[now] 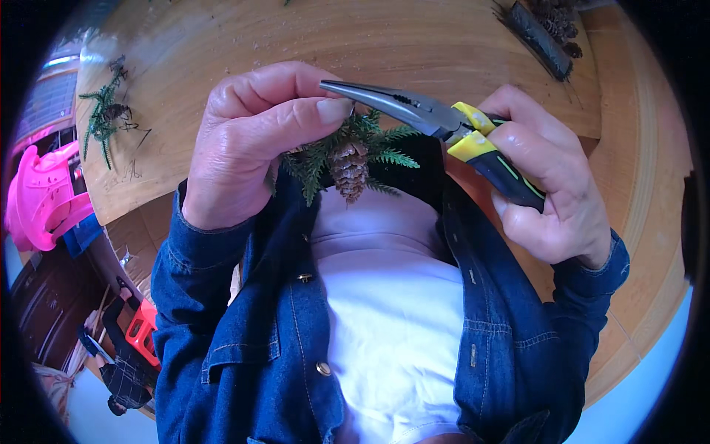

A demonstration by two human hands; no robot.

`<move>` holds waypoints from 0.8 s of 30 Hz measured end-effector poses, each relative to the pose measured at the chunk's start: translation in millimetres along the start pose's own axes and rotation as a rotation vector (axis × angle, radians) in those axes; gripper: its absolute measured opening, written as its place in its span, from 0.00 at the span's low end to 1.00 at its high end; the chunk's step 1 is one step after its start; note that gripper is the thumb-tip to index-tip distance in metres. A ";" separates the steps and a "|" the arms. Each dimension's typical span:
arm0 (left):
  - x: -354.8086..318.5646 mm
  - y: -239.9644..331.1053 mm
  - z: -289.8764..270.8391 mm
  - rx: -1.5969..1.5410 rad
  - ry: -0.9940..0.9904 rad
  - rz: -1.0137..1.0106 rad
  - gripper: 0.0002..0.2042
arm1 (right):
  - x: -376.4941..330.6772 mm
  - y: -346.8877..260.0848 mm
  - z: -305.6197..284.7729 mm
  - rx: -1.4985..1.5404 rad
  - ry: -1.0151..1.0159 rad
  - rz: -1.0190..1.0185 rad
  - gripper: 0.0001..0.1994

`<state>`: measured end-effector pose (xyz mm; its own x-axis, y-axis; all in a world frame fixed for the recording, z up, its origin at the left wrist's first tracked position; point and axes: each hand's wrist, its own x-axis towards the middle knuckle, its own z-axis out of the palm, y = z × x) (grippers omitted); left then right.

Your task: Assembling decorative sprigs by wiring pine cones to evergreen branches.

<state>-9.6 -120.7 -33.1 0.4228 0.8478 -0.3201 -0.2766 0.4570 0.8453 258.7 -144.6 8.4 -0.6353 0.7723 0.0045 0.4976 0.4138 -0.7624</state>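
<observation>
My left hand pinches the top of a green artificial pine sprig between thumb and forefinger. A brown pine cone hangs from the sprig, tip down, in front of my chest. My right hand is wrapped round the yellow-and-black handles of needle-nose pliers. Their long jaws point left, closed or nearly so, and the tips lie beside my left thumb and forefinger. Whether the jaws grip anything cannot be made out; what my left fingertips pinch is partly hidden.
On the wooden table, another green sprig with a cone lies at the far left. A dark brush-like bundle lies at the far right by several pine cones. Left of the table are a pink plastic chair, a red stool and another person.
</observation>
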 end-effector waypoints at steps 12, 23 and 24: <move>2.5 2.1 -5.0 -0.145 -0.051 -0.120 0.07 | 3.9 -5.7 2.9 -0.237 0.008 -0.046 0.16; -4.0 0.9 3.7 0.022 -0.040 0.038 0.08 | -6.7 -1.5 0.6 -0.072 0.008 0.026 0.14; -3.5 0.8 4.7 0.089 -0.023 0.089 0.09 | -10.5 -1.9 -2.3 0.070 -0.005 0.097 0.15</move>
<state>-7.3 -124.6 -29.2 0.4199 0.8772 -0.2329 -0.2366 0.3536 0.9050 265.8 -152.4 11.3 -0.5892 0.8046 -0.0744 0.5146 0.3026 -0.8023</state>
